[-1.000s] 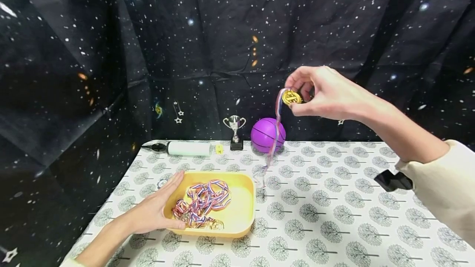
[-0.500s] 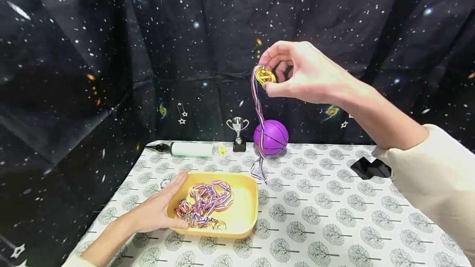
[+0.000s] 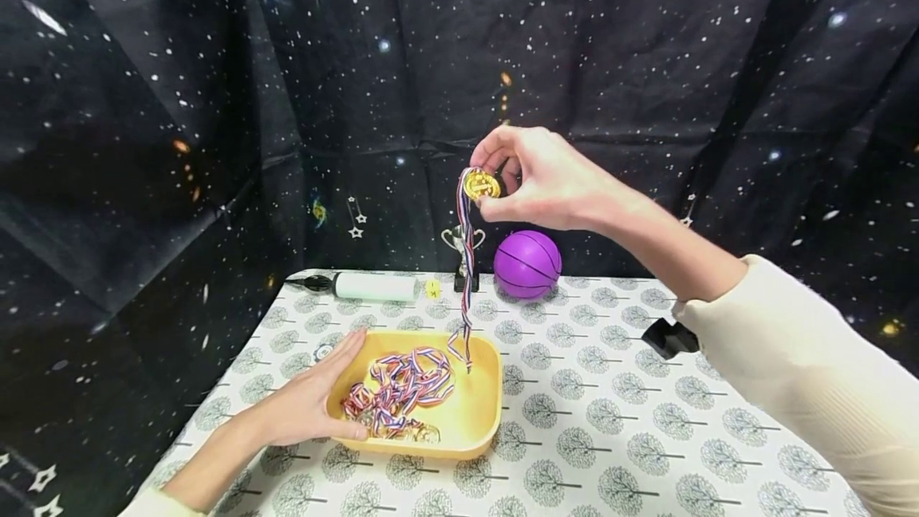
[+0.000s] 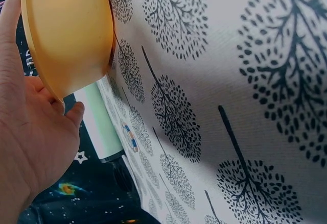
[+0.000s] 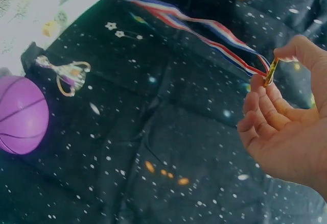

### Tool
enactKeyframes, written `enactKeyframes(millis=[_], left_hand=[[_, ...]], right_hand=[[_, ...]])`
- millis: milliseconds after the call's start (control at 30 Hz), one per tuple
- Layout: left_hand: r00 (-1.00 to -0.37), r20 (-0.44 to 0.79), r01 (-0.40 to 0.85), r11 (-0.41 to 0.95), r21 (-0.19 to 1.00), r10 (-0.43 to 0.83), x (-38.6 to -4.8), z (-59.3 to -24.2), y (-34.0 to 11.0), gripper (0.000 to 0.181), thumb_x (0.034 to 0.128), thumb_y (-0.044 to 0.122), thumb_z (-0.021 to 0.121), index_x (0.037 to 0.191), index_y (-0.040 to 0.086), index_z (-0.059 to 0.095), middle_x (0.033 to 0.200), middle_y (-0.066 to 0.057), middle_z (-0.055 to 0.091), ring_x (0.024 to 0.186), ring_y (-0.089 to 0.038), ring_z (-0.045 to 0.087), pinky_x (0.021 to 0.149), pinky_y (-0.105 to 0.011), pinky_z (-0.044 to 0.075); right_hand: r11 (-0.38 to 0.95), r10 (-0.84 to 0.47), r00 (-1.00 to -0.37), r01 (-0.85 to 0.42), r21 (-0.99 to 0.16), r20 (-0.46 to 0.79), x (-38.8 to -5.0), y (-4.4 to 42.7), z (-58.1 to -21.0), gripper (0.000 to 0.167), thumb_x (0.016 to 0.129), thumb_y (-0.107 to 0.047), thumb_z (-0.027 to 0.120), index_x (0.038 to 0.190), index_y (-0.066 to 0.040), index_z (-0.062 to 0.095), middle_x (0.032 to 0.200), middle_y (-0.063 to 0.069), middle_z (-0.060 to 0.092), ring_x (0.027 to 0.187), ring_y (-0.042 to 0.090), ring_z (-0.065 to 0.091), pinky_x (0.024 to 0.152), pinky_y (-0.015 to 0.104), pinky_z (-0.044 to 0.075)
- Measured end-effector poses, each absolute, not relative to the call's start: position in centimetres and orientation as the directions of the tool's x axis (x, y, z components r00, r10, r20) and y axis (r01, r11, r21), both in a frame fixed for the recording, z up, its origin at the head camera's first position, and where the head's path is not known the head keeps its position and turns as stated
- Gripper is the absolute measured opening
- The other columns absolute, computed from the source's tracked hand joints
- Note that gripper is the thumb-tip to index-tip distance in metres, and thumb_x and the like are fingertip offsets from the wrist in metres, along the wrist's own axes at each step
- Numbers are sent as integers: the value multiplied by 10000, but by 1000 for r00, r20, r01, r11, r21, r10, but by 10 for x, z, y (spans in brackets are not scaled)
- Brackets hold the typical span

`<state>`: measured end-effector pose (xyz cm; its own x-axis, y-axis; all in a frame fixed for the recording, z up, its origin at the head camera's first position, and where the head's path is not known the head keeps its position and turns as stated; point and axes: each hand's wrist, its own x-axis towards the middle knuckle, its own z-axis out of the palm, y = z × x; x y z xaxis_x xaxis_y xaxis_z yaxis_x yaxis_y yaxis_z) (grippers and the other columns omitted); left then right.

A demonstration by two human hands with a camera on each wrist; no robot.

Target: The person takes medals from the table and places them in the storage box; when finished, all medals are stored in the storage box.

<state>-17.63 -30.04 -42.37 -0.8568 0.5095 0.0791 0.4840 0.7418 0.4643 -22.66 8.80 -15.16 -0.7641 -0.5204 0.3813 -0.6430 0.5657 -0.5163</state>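
Note:
My right hand (image 3: 549,182) pinches a gold medal (image 3: 481,185) between thumb and fingers, up in front of the dark backdrop. From the medal a red, white and blue ribbon (image 3: 467,278) hangs down, its lower end over a yellow plastic basin (image 3: 484,441). In the right wrist view the medal (image 5: 271,72) is seen edge-on. My left hand (image 3: 309,401) grips the basin's left end, thumb at the near rim and fingers at the far corner. Inside the basin lie tangled striped ribbons (image 3: 405,385) and gold medals (image 3: 424,432), piled toward the left.
Along the table's back stand a silver trophy cup (image 3: 465,282), partly behind the hanging ribbon, and a purple ball (image 3: 527,265). A pale hand pump (image 3: 376,287) and a small yellow object (image 3: 432,289) lie left of them. A tree-print cloth (image 3: 617,421) covers the table.
My right hand has carried the medal leftward, rising and then lowering, so its ribbon now hangs over the basin. My left hand stays on the basin.

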Motion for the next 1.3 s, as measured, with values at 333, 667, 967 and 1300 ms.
enactKeyframes(millis=[333,667,967,1300], left_hand=[[-847,93,504,733,458,524,-177,-424,-301,1343,763,660,873,1707,59,132,1775,-117,52,1601,-414,160,1201,-704,246],[-850,86,495,735,464,519,-177,-424,-302,1355,757,680,867,1711,72,123,1777,-94,41,1611,-373,144,1216,-676,238],[-852,83,491,733,471,517,-178,-424,-302,1358,753,663,879,1712,77,118,1777,-89,34,1609,-399,142,1224,-672,228],[-853,82,486,729,483,515,-177,-423,-301,1355,753,631,895,1714,86,111,1779,-77,28,1611,-399,133,1225,-679,216]], right_hand=[[551,-563,-749,-654,-518,348,-235,67,-188,447,786,-102,821,1203,-43,673,1059,86,721,789,226,617,714,326,511],[605,-602,-761,-632,-485,241,-238,44,-242,450,815,-170,849,1221,-68,684,1093,44,737,773,156,626,699,308,527],[671,-635,-763,-622,-403,120,-229,22,-306,511,842,-281,901,1262,-86,687,1202,69,755,896,167,652,804,367,594],[673,-635,-772,-569,-472,26,-222,10,-360,504,812,-252,936,1215,-80,685,1146,79,747,682,108,579,704,295,565]])
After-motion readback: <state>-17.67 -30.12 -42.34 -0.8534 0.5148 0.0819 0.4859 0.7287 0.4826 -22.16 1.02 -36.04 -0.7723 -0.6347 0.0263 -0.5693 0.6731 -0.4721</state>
